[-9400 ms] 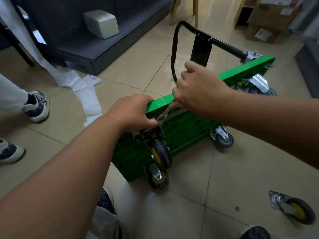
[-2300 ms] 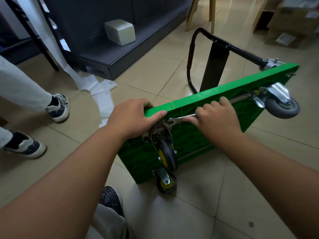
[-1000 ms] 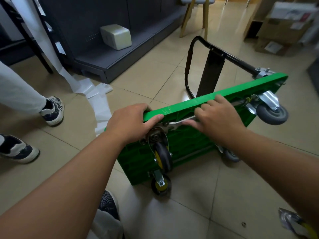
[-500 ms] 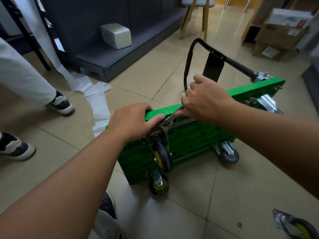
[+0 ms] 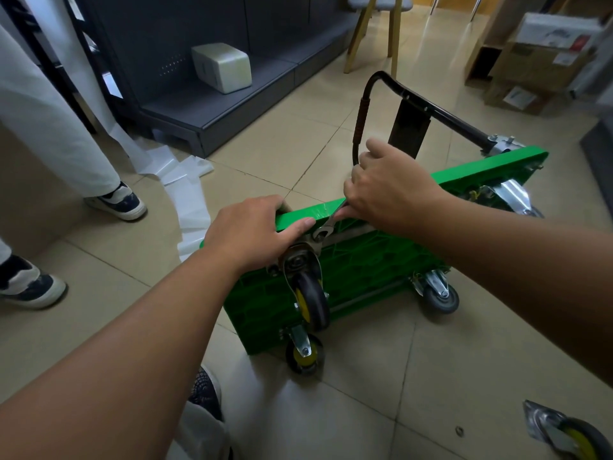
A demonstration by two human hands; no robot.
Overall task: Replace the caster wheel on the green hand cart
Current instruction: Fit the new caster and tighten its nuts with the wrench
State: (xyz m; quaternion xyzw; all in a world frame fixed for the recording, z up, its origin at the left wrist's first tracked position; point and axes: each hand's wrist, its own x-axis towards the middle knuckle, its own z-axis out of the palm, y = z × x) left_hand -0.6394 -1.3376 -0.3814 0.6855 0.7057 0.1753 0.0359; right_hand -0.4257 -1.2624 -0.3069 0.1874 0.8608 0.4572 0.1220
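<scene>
My left hand (image 5: 245, 234) grips the top edge of the cart (image 5: 365, 260), tipped on its side on the floor (image 5: 431, 376). My right hand (image 5: 388, 190) curls its fingers round a wrench (image 5: 326, 229) set at the caster (image 5: 310, 297) mount. A loose caster (image 5: 570, 436) lies near right. The labels on the far boxes (image 5: 537, 61) are too blurred to read.

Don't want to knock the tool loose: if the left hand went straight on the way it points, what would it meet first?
Most likely the wrench: its head sits just past the left hand's thumb at the green cart's edge, with the right hand gripping it farther on.
</scene>
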